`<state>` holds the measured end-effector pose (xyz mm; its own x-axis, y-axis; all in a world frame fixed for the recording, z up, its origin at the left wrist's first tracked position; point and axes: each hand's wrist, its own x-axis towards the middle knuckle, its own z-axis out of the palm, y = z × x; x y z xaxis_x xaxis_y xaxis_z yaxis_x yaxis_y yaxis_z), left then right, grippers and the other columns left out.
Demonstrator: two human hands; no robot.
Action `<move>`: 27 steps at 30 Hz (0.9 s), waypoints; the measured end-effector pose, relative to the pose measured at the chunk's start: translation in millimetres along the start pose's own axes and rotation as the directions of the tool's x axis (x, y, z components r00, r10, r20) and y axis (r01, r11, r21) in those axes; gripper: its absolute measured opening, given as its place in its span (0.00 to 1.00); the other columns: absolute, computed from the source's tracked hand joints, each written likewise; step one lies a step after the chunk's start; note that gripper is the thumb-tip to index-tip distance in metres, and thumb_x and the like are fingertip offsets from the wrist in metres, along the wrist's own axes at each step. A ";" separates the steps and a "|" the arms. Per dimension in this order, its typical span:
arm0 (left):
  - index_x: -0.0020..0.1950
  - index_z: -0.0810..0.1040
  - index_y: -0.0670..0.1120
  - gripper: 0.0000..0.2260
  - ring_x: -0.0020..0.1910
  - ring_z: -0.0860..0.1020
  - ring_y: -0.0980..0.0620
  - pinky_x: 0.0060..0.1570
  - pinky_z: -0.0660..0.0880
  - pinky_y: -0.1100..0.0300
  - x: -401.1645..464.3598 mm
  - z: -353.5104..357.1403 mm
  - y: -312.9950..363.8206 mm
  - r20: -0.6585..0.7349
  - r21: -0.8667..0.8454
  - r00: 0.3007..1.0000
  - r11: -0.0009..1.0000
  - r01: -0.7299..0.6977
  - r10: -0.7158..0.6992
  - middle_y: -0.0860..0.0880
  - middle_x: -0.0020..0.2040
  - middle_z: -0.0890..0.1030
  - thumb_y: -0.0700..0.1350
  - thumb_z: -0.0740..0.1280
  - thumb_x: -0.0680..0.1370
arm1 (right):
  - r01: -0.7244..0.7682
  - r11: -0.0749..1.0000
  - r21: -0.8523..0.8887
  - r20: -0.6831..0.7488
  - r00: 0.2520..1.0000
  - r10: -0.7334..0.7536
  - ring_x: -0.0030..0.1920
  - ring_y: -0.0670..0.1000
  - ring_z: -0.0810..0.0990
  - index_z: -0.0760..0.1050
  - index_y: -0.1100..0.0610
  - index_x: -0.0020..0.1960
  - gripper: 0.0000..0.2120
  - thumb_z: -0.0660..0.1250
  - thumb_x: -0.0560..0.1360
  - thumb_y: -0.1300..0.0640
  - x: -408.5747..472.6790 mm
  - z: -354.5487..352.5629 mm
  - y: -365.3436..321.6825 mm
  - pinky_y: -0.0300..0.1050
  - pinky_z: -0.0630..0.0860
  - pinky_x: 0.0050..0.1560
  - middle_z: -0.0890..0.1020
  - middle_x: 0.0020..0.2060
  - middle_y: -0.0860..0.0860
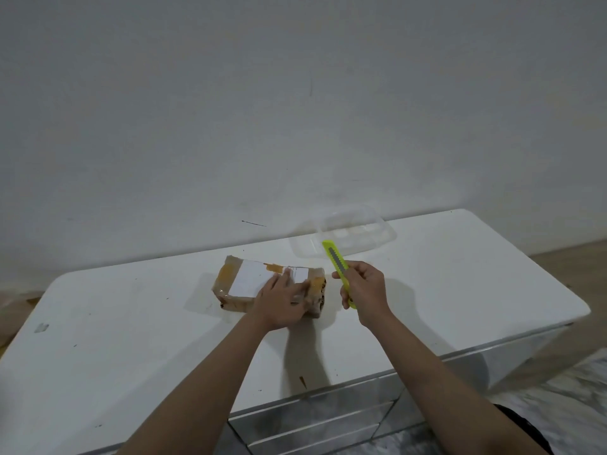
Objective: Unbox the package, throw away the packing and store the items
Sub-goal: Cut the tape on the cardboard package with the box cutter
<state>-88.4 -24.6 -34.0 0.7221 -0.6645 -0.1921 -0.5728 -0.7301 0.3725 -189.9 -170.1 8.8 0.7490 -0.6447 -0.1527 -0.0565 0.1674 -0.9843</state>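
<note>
- Nearest the camera, at the bottom of the frame, I saw both bare forearms reaching up from the lower edge over the white cabinet top, whose mirrored drawer fronts showed at lower centre.
- My left hand lay flat on the package at the centre of the frame, fingers straight and spread, pressing on its right half and gripping nothing.
- The package was a brown cardboard parcel wrapped in clear and tan tape, with a white label on top, lying flat on the cabinet top.
- Just right of it, my right hand was curled tight around a lime-green utility knife, held above the surface and apart from the package, its upper end pointing to the upper left.
- I could not tell how far the blade stood out.
- Further back, above the knife, a clear plastic container sat near the white wall.
</note>
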 end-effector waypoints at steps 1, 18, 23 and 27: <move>0.72 0.62 0.62 0.26 0.76 0.49 0.45 0.73 0.49 0.50 -1.8 -2.3 -4.7 -0.009 -0.015 1.000 1.000 -0.028 0.028 0.47 0.78 0.52 0.65 0.55 0.74 | -0.011 1.000 0.024 -0.016 1.000 0.012 0.18 0.49 0.69 0.76 0.61 0.45 0.05 0.61 0.76 0.66 0.8 -0.1 0.4 0.38 0.67 0.21 0.81 0.37 0.57; 0.77 0.48 0.46 0.56 0.76 0.42 0.41 0.73 0.45 0.40 -10.5 -4.9 -52.1 -0.172 0.028 0.964 0.977 0.212 -0.204 0.42 0.78 0.45 0.78 0.42 0.56 | -0.003 0.941 -0.337 -0.089 0.996 -0.029 0.38 0.52 0.81 0.76 0.56 0.43 0.11 0.77 0.67 0.57 62.0 32.5 24.4 0.45 0.78 0.42 0.82 0.37 0.54; 0.78 0.45 0.48 0.62 0.76 0.39 0.44 0.73 0.43 0.44 -5.6 -19.3 -77.1 -0.064 0.027 0.996 0.998 0.065 -0.063 0.45 0.78 0.40 0.84 0.43 0.52 | -0.015 0.925 -0.380 -0.016 1.000 0.009 0.47 0.55 0.82 0.79 0.56 0.42 0.07 0.75 0.67 0.63 91.3 45.2 38.2 0.51 0.79 0.53 0.83 0.43 0.55; 0.77 0.48 0.51 0.57 0.76 0.39 0.47 0.73 0.42 0.48 -0.8 -19.1 -88.1 -0.081 -0.020 0.996 0.999 0.026 -0.027 0.49 0.78 0.42 0.82 0.49 0.56 | 0.024 0.882 -0.470 0.017 1.000 -0.018 0.46 0.53 0.80 0.81 0.63 0.51 0.10 0.72 0.71 0.63 110.6 57.5 51.8 0.43 0.75 0.48 0.83 0.48 0.58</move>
<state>-31.1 43.4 -49.3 0.7665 -0.6294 -0.1283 -0.5461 -0.7436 0.3857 -72.0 -189.9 -54.0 0.7614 -0.6344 -0.1335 -0.3423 -0.2185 -0.9138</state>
